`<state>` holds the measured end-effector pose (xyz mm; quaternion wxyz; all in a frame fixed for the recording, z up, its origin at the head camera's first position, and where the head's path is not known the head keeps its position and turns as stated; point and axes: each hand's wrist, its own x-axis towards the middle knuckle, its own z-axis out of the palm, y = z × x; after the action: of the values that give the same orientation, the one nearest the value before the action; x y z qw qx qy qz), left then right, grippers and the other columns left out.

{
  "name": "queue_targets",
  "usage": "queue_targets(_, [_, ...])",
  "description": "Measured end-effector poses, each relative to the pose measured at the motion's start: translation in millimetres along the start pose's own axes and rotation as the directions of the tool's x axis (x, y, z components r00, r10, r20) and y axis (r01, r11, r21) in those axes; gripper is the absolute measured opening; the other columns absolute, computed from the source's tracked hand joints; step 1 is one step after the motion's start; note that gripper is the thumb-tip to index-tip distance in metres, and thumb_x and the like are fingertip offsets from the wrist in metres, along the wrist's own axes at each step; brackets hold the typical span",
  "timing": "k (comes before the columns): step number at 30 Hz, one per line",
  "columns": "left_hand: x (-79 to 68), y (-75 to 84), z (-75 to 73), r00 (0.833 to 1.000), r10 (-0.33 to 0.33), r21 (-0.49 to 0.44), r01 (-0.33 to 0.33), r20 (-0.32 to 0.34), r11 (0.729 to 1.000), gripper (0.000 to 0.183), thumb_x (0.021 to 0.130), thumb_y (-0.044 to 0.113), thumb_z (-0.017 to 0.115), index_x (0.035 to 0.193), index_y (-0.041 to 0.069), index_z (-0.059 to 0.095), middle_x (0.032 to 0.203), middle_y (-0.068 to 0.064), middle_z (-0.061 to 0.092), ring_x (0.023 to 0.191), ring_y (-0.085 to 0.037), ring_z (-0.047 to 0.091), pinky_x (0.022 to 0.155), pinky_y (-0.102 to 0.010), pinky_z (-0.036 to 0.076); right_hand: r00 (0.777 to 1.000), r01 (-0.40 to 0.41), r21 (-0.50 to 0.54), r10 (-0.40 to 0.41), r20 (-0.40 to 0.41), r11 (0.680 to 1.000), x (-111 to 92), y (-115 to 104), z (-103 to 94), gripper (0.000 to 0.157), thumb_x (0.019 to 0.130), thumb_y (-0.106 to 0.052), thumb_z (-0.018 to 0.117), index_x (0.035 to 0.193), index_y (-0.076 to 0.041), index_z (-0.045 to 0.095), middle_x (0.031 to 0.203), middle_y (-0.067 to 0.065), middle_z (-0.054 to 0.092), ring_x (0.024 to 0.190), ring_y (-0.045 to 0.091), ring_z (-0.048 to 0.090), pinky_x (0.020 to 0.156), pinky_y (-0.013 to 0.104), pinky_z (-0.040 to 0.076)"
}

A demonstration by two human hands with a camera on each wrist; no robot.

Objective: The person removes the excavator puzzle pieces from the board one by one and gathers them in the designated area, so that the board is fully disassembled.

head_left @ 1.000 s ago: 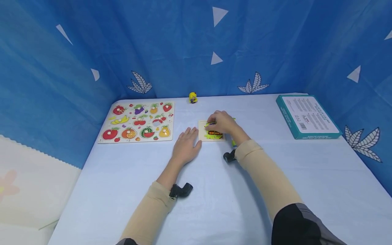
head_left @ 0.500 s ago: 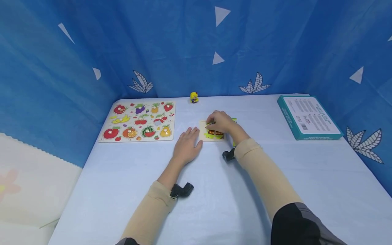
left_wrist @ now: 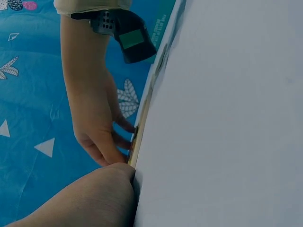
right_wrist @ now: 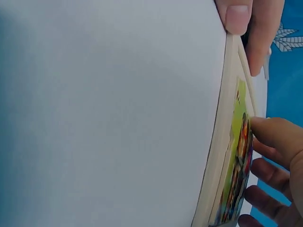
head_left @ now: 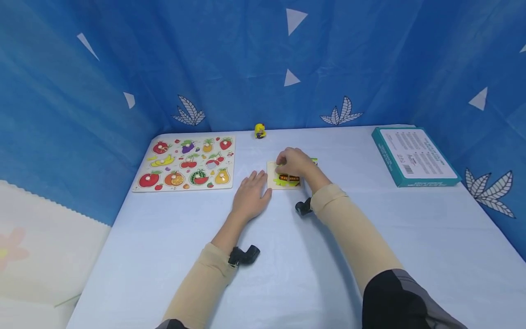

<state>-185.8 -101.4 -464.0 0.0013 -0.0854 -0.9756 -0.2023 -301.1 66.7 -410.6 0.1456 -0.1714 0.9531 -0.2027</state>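
A small pale wooden jigsaw puzzle (head_left: pixel 270 180) with a yellow-green picture lies in the middle of the table. My right hand (head_left: pixel 297 163) is over its upper part, thumb and curved fingertips meeting at a puzzle piece mostly hidden beneath them. In the right wrist view, the thumb (right_wrist: pixel 272 132) touches the coloured surface and the other fingers curve along its far side. My left hand (head_left: pixel 250 196) lies flat with fingers extended, left of the puzzle; its thumb (right_wrist: pixel 237 20) touches the frame's corner. Part of a green item (head_left: pixel 314 161) shows behind the right wrist.
A fruit peg-puzzle board (head_left: pixel 185 183) lies at the left, a teal box (head_left: pixel 415 155) at the right. A small yellow figurine (head_left: pixel 260 131) stands near the table's back edge. Blue curtain (head_left: pixel 246 59) hangs behind the table.
My right hand shifts slightly left and away from me over the puzzle, uncovering a little more of its right side. The left hand stays put against the frame.
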Motion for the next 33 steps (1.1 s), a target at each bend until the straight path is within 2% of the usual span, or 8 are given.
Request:
queue_targets(5, [0.3, -0.5, 0.2, 1.000, 0.007, -0.003, -0.007, -0.007, 1.000, 0.060, 0.102, 0.045, 0.042, 0.154, 0.016, 0.037, 0.163, 0.001, 0.031, 0.154, -0.020, 0.019, 0.127, -0.042, 0.014, 0.999, -0.031, -0.018, 0.030, -0.038, 0.999, 4.0, -3.4, 3.9, 0.021, 0.090, -0.034, 0.072, 0.104, -0.019, 0.072, 0.107, 0.000, 0.067, 0.102, 0.020, 0.057, 0.105, 0.042, 0.049])
queue_targets(11, [0.6, 1.4, -0.4, 1.000, 0.010, 0.004, -0.010, -0.009, 1.000, 0.060, 0.102, 0.045, 0.042, 0.154, 0.015, 0.038, 0.163, 0.000, 0.032, 0.154, -0.021, 0.020, 0.127, -0.042, 0.015, 0.997, -0.036, -0.032, 0.034, -0.076, 0.999, 6.7, -2.6, 9.0, 0.023, 0.093, -0.039, 0.068, 0.103, -0.018, 0.072, 0.100, -0.001, 0.066, 0.095, 0.019, 0.057, 0.098, 0.038, 0.051])
queue_targets(21, [0.2, 1.2, -2.3, 1.000, -0.001, 0.005, 0.001, -0.003, 1.000, 0.060, 0.102, 0.046, 0.042, 0.154, 0.016, 0.037, 0.163, 0.001, 0.031, 0.154, -0.020, 0.019, 0.127, -0.042, 0.014, 0.999, -0.041, 0.017, 0.041, 0.015, 0.999, 6.1, -4.1, 1.9, 0.026, 0.088, -0.037, 0.075, 0.106, -0.018, 0.071, 0.108, 0.000, 0.065, 0.102, 0.020, 0.056, 0.103, 0.041, 0.049])
queue_targets(33, [-0.5, -0.4, -0.4, 1.000, 0.002, -0.006, -0.002, -0.001, 1.000, 0.060, 0.102, 0.046, 0.044, 0.154, 0.016, 0.038, 0.163, 0.001, 0.032, 0.154, -0.020, 0.020, 0.127, -0.042, 0.015, 0.997, 0.004, -0.032, -0.002, 0.081, 0.999, 5.6, -5.6, 3.8, 0.024, 0.094, -0.034, 0.068, 0.111, -0.018, 0.065, 0.114, 0.000, 0.061, 0.109, 0.021, 0.050, 0.105, 0.040, 0.046])
